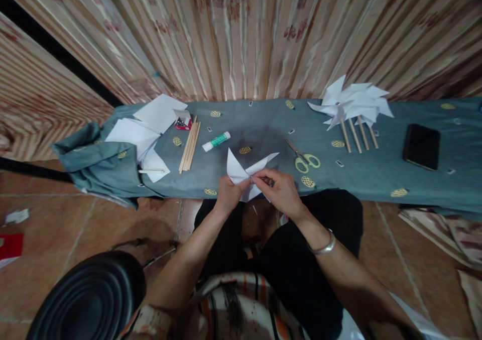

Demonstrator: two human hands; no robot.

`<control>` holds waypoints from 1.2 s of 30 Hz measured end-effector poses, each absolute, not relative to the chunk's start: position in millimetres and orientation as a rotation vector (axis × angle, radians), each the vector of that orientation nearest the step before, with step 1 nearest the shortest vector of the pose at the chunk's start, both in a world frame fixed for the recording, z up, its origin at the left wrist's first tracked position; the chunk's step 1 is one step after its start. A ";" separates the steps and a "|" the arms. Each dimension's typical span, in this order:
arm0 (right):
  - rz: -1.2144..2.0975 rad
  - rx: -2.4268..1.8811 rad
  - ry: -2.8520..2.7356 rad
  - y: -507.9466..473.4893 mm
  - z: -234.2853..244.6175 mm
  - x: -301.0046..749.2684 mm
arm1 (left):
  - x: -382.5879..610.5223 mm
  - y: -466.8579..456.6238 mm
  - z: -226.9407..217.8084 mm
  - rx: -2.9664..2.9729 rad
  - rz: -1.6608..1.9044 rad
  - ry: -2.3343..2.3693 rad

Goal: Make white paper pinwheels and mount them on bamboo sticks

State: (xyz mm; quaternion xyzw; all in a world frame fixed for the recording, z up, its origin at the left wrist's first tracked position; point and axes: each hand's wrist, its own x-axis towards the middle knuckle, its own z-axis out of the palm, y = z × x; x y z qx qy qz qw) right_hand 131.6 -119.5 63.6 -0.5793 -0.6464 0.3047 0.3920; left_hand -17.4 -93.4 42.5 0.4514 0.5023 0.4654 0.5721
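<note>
A white paper pinwheel (pixel 237 168) with its blades partly folded is between my hands at the bench's near edge. My left hand (pixel 229 192) grips its left side, thumb toward the centre. With fingers pinched at the middle of the paper, my right hand (pixel 278 187) touches it from the right; whether a small pin is in that pinch, I cannot tell. Green-handled scissors (pixel 304 159) lie just beyond my right hand. A glue stick (pixel 216 141) and a bundle of wooden sticks (pixel 190 145) rest to the left, near a small red box (pixel 183 120) of pins.
Finished pinwheels (pixel 354 104) on sticks lie at the back right, with a black phone (pixel 422 146) farther right. White paper sheets (pixel 161 111) lie on the left of the cloth-covered bench (pixel 259 124). A black stool (pixel 88 297) stands at lower left; a curtain (pixel 241 38) hangs behind.
</note>
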 end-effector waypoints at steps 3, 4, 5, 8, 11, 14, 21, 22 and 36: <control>0.918 -1.490 -1.497 -116.2 57.0 131.1 | -17.3 -95.0 45.3 1.101 1.061 1.231; 0.945 -1.492 -1.460 -115.2 55.0 130.9 | -17.2 -95.5 46.2 1.106 1.048 1.251; 0.964 -1.495 -1.436 -114.3 53.3 130.8 | -17.1 -95.8 47.0 1.108 1.036 1.269; 1.005 -1.501 -1.411 -112.6 50.6 130.6 | -17.0 -96.2 48.3 1.108 1.023 1.298; 1.015 -1.514 -1.403 -111.9 50.6 130.4 | -17.3 -95.6 48.4 1.099 1.031 1.286; 1.000 -1.527 -1.390 -111.9 52.1 129.7 | -18.1 -94.5 47.0 1.097 1.027 1.246; 0.957 -1.524 -1.416 -113.8 59.0 127.1 | -16.8 -94.2 43.8 0.988 1.061 1.196; 0.944 -1.516 -1.419 -114.4 60.2 127.4 | -16.2 -94.5 44.5 0.955 1.074 1.190; 0.437 -1.392 -1.762 -133.5 80.1 129.9 | -11.2 -97.0 64.9 0.814 1.160 1.100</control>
